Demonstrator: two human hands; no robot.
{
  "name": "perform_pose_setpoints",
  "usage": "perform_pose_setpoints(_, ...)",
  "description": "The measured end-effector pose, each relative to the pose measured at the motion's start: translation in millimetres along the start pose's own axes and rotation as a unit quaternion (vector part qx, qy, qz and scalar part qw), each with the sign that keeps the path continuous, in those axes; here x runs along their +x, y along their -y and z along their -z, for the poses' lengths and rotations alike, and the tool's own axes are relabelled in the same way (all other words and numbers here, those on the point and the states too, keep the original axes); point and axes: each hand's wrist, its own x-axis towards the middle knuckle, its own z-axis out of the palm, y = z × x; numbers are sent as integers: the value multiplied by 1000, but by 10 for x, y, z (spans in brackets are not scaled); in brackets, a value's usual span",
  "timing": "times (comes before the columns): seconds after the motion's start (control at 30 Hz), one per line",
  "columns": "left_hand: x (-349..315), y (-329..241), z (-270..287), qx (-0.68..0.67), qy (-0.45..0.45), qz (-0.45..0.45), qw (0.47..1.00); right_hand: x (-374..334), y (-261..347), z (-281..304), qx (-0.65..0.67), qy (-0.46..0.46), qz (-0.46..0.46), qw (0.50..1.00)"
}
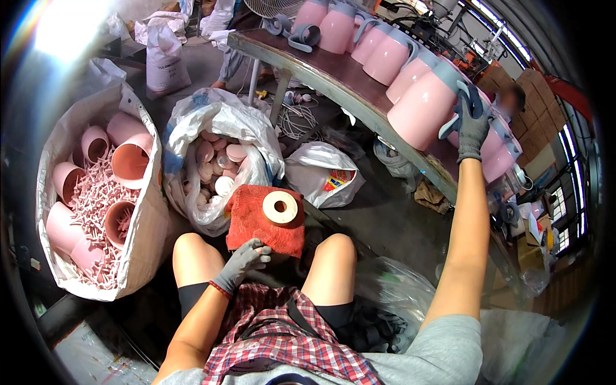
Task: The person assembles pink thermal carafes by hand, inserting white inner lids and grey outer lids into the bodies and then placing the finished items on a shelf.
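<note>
At the table on the right, my right hand [473, 125], in a grey glove, has its fingers wrapped round the grey-blue handle of a large pink jug [420, 110]. The jug stands tilted in this view, with a grey-blue collar on top. My left hand [246, 264], also gloved, is over my lap with its fingers curled; whether they hold something small is hidden. Just beyond it, a red cloth [256, 224] covers a stand between my knees. On that cloth rests a cream-coloured ring [280, 207] with a dark hole in its middle.
Several more pink jugs [337, 29] line the dark tabletop [282, 54]. On the left, a white sack [144, 247] holds pink hollow bodies and small pink sticks. Beside it, a plastic bag [256, 131] contains pink discs. Cables [298, 119] lie on the floor; another person is beyond the table.
</note>
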Motion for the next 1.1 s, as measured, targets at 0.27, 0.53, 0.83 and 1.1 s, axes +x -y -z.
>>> perform_pose_setpoints(0.27,-70,-88,-149,37,-41,7,998,294,-240,-516,-93,82,-132,983)
perform_pose_setpoints(0.53,38,106,62,-9,14,-26,1000,-153,-1368,-1209,-10,120,15,993)
perform_pose_setpoints(0.83,16,376,-14,400,9,81,913,-344,-2224,-29,-437,116,-134,882)
perform_pose_setpoints(1.1,-177,433,-67,715,95,137,679,-540,-1807,-332,-438,212,-138,863)
